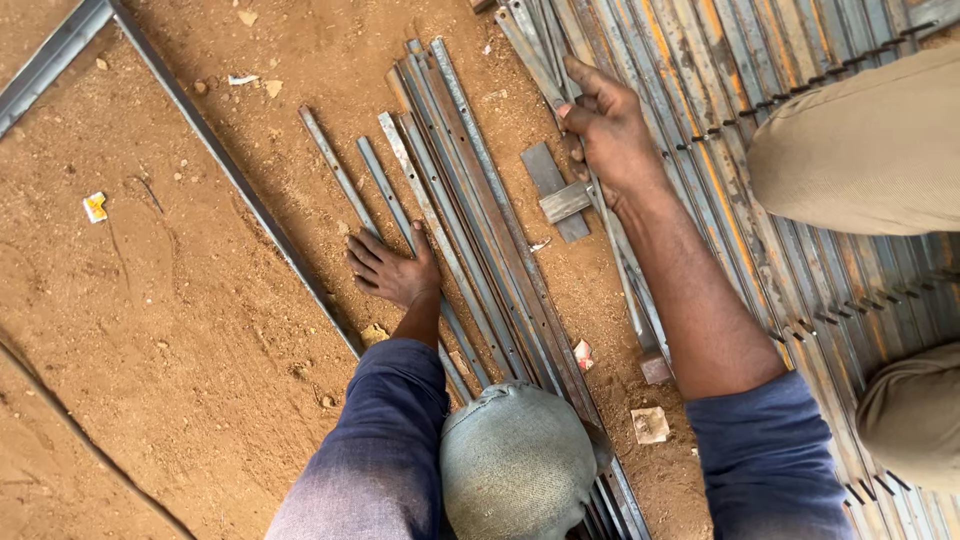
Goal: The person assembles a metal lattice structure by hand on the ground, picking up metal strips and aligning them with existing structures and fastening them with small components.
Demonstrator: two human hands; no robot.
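Now, entries from the head camera, read left to right as I watch remotely.

Ground: bare red-brown dirt point(180, 330), scattered pebbles and a small yellow-and-white scrap point(95, 207) at far left.

Long angle bar: grey steel length point(215, 160) running diagonally from the top left down toward the centre, lying flat on the dirt.

Left hand: left hand point(390, 268) is flat and open, palm down, fingers spread and pointing left; I see nothing gripped in it. It presses on the near end of two loose thin steel strips point(360, 170) that lie side by side on the dirt.

Strip bundle: just right of that hand, a packed bundle of rusty flat strips point(480, 220) runs from top centre down under the knee.

Knee: grey-clad knee point(515, 462) at bottom centre, resting over the bundle; blue sleeves on either side of it.

Short plates: two short grey flat pieces point(556, 190), crossed one over the other, on the dirt between bundle and right wrist.

Right hand: right hand point(610, 125) is loosely curled, thumb raised, fingertips resting on the left edge of the welded steel grille point(760, 130). Whether it grips a bar, I cannot tell.

Grille: many parallel rusty bars with small cross ties, filling the right side.

Other person: khaki-clad legs point(870, 140) on the grille at far right.
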